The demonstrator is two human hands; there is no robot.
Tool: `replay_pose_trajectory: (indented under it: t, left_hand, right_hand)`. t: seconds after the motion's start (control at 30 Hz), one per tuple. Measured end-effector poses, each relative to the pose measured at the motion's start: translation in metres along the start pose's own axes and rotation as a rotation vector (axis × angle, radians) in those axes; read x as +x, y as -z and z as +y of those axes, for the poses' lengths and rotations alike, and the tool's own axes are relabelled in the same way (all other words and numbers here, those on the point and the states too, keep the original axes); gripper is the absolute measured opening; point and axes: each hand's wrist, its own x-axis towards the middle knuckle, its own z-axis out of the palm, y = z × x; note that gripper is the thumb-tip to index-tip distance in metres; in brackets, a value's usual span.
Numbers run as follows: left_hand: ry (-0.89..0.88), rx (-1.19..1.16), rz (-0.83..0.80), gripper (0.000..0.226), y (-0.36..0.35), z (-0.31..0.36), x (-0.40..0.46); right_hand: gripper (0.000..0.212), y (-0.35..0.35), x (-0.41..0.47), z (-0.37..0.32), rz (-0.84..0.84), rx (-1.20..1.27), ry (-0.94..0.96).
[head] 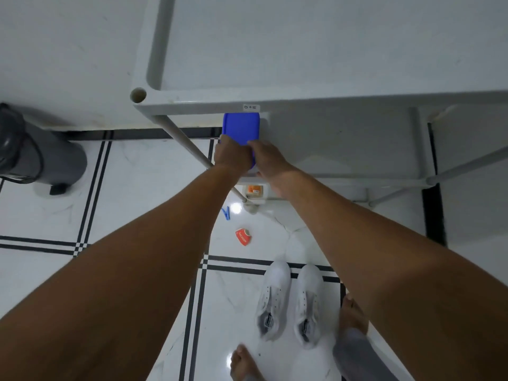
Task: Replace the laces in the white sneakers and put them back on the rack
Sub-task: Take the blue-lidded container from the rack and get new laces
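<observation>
Grip: both your hands were on the blue container (241, 127) on the rack's middle shelf, your left hand (229, 155) curled round its near left corner and your right hand (268, 158) clamped on its near right edge, fingers wrapped and not slack.

Far left: a grey cylindrical appliance (41, 152) with a dark cord stood on the tiled floor (137, 171), well apart from your work.

Rack: the grey plastic rack (192, 105) had a bare top tray and a small white label on its front rim; the container sat just under that rim.

Why two hands: you probably held it from both sides to slide it level off the shelf. I judge it held the new laces, though nothing inside was visible.

Floor, centre: a blue clothes peg (226, 213) and a red torn packet (243, 236) lay near the rack's foot, and a small orange-labelled box (253, 190) sat on the lowest shelf.

Sneakers: the white sneakers (291, 301) stood side by side on the floor, toes toward the rack, just beside your bare right foot (353, 314) and clear of both hands.

Their look: eyelet rows showed bare with tongues exposed and no lace visible, dark insole labels at the heels, uppers white and slightly blurred.

Placement: set close to your feet, they seemed parked ready for lacing.

Stage: lacing was not begun.
</observation>
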Motion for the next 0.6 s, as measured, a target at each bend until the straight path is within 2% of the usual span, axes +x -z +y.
replay_pose_trajectory:
  t: [0.07, 0.2, 0.23, 0.33, 0.4, 0.5, 0.6]
  left_hand:
    - [0.040, -0.092, -0.019, 0.044, 0.004, 0.004, 0.001]
    - [0.152, -0.250, 0.027, 0.030, 0.015, 0.006, -0.001]
    - [0.146, -0.291, 0.031, 0.032, 0.017, 0.004, -0.004]
    - [0.042, -0.223, 0.024, 0.045, 0.014, 0.003, -0.011]
    - [0.039, -0.291, -0.051, 0.051, 0.012, 0.007, -0.024]
    - [0.006, -0.365, -0.204, 0.046, 0.024, 0.009, -0.049]
    - [-0.003, -0.380, -0.426, 0.044, 0.042, -0.001, -0.070]
  right_hand:
    - [0.027, 0.002, 0.008, 0.002, -0.001, -0.050, 0.032]
    - [0.028, 0.014, 0.024, 0.011, 0.047, -0.116, 0.019]
    - [0.027, 0.018, 0.027, 0.014, 0.065, -0.133, 0.007]
    - [0.018, 0.032, 0.020, 0.017, 0.139, -0.141, -0.014]
    - [0.031, 0.040, 0.008, 0.015, 0.254, -0.139, 0.031]
    - [0.056, 0.045, -0.020, 0.014, 0.426, -0.179, 0.027]
    - [0.069, 0.049, -0.052, 0.030, 0.371, -0.120, -0.030]
